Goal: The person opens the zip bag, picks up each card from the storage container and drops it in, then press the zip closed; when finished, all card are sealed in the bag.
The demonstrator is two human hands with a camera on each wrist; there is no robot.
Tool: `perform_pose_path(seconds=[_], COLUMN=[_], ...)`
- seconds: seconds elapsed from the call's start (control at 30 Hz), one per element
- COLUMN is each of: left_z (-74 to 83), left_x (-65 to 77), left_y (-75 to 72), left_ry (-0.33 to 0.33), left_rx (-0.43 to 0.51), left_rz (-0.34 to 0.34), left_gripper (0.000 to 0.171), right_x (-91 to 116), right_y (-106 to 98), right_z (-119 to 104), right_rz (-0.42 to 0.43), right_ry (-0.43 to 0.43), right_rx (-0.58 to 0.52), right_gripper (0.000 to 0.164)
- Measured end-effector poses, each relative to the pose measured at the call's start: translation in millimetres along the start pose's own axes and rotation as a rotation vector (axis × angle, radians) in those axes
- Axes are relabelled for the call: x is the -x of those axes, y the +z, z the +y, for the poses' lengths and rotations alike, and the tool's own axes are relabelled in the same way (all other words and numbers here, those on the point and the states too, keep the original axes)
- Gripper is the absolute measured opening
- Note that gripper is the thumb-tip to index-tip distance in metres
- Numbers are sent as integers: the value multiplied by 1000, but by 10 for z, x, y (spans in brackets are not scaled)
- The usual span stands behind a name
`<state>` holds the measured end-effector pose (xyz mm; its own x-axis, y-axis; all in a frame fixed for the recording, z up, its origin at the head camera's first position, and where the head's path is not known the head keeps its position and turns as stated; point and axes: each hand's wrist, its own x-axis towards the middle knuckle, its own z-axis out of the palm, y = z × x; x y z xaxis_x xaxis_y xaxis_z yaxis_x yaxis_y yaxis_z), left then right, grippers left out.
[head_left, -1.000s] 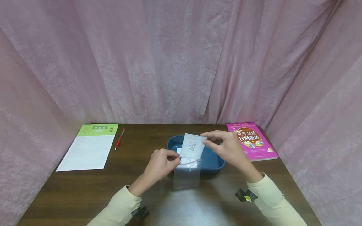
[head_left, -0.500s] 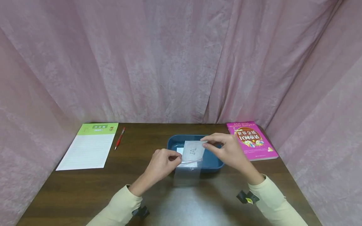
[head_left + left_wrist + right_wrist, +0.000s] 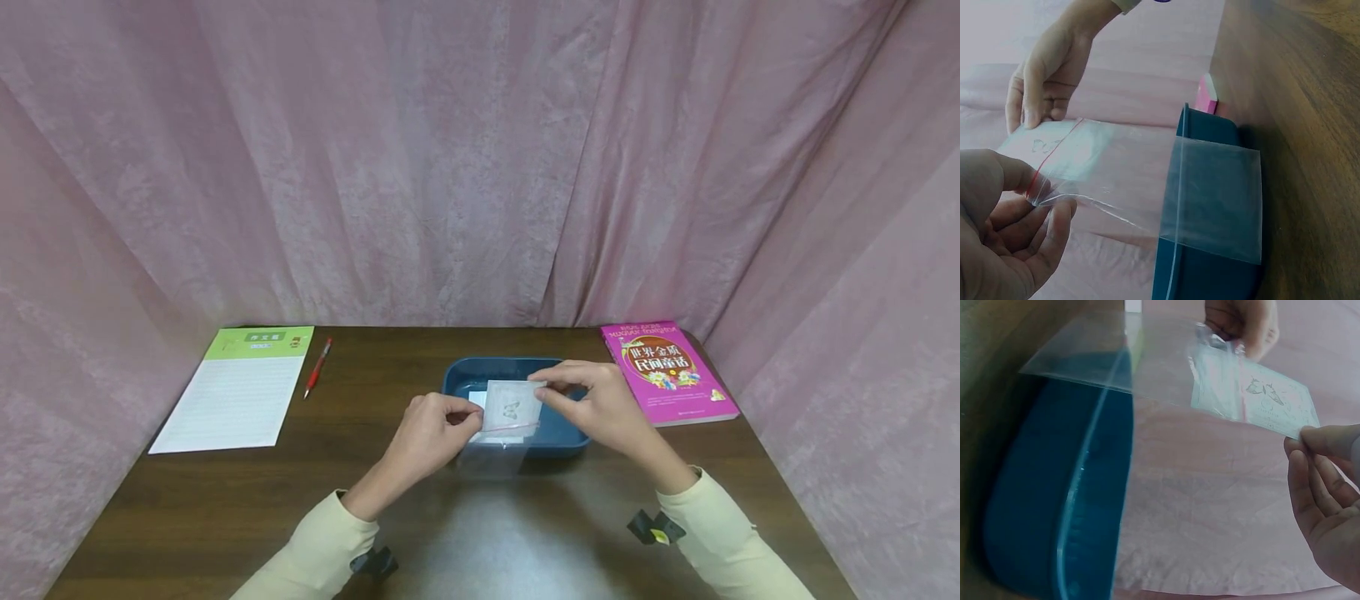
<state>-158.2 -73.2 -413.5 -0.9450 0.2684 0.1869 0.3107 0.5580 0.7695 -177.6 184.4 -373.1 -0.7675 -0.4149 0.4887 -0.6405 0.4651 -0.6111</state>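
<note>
My left hand (image 3: 435, 429) pinches the mouth of a clear zip-lock bag (image 3: 1129, 169) at its left corner, by the red seal line. My right hand (image 3: 600, 404) pinches the upper right corner of a white square packet with a butterfly print (image 3: 512, 403). The packet's lower part sits inside the bag, past the seal line, as the right wrist view shows; its upper part with the butterfly sticks out. Both are held over the front of a blue plastic tray (image 3: 1016, 487), and the bag's lower end hangs in front of the tray wall.
Something white (image 3: 476, 400) lies in the tray behind the bag. A lined pad with a green header (image 3: 225, 400) and a red pen (image 3: 318, 368) lie on the left of the wooden table (image 3: 360, 475). A pink book (image 3: 671, 375) lies at right. Pink curtains (image 3: 480, 167) surround the table.
The right hand has moved slightly down and the packet has slid deeper into the bag. The bag's lower end appears higher and more foreshortened. The left hand has stayed almost in place.
</note>
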Motion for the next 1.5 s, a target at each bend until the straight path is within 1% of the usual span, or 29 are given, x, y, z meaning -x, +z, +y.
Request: perform_pose_path(seconds=[0.17,0.3,0.5,0.67,0.87,1.07,1.23,1.4,1.5], left_z=[-12,-9,11,27,40,57,66,68,67], left_x=[-4,-4,-2,6,8,6,5,8,14], left_y=[-5,-11,-19,-20,-17,-17,-16,-10,-10], left_ry=[-6,-20,-30,-32,-34,-32,-23,-21,-19], left_rx=[20,44,84,99,114,106,100,97,94], left_rz=[8,15,22,21,14,12,13,18,17], left_gripper=[15,15,16,17,16,17,16,14,14], right_x=[50,90,129,164,204,214,202,171,165], right_y=[79,131,178,190,174,172,170,174,170], right_z=[62,83,111,122,92,85,98,87,68], right_rz=[-6,-18,-37,-53,-122,-188,-217,-285,-313], right_ry=[-4,-5,-29,-41,-20,-10,-16,-18,-21], right_rx=[-20,-27,5,21,23,30,62,121,145], right_gripper=[20,22,19,17,17,21,21,21,24])
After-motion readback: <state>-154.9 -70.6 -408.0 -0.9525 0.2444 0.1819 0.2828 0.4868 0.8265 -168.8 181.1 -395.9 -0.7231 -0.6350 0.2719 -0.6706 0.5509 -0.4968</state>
